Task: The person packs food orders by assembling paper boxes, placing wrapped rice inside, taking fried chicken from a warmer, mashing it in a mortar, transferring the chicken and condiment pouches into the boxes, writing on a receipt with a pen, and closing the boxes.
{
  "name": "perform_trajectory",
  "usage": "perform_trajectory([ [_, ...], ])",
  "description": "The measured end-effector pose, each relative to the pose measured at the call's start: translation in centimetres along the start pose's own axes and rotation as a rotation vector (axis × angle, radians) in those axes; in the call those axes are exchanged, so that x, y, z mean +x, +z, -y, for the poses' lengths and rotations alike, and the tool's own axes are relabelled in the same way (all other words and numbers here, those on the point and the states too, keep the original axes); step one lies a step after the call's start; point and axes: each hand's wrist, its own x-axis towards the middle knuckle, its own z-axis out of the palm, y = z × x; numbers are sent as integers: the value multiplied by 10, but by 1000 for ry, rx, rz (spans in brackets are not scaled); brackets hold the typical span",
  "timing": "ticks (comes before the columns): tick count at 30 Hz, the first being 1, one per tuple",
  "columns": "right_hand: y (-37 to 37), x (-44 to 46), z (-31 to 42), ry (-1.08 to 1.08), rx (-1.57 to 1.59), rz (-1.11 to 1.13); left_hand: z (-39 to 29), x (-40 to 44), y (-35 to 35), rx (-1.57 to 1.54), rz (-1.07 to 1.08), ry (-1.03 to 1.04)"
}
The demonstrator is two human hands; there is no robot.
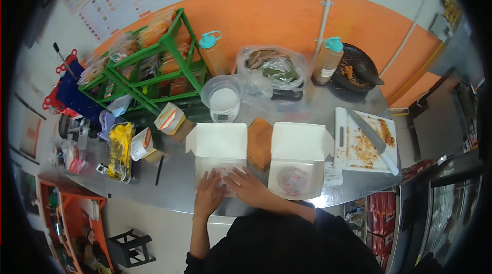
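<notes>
Two white cardboard boxes stand side by side on the metal table with their lids up. Inside the left box (221, 141) are both my hands, over a round, clear-looking piece with red print that they partly cover. My left hand (208, 192) rests at the left of this piece, fingers stretched out. My right hand (248, 188) reaches in from the right, its fingers extended over the same piece. A similar round piece with red print (293, 180) lies in the right box (294, 141). A brown folded sheet (260, 143) sits between the boxes.
On the right, a knife (370, 133) lies across a stained white cutting board (353, 159). Behind the boxes stand a scale with a bowl (222, 101), a plastic bag of leaf-wrapped items (271, 69), bottles and a stone mortar (356, 66). A green rack (169, 43) and yellow-filled container (119, 151) are left.
</notes>
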Motion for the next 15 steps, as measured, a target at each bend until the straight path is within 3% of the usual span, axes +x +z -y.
perform_trajectory([
  [2, -51, -17, -4, 112, 251, -124, -5, -5, -11, 27, 1, 30],
  [4, -87, -61, -15, 362, 65, -272, -8, -13, -12, 62, -8, 50],
  [6, -95, -109, -36, 766, 1, -449, -11, -22, -8, -103, -311, -150],
  [7, -99, -113, -39, 764, 1, -448, -20, -20, 0, -206, -378, -180],
  [9, -106, -120, -40, 854, 20, -14, -49, -14, 17, -234, -345, -90],
  [12, -103, -114, -33, 772, -101, 105, -92, 3, 39, -207, -65, 248],
  [15, -104, -115, -43, 752, -41, 207, -107, 6, 64, -144, 78, 398],
])
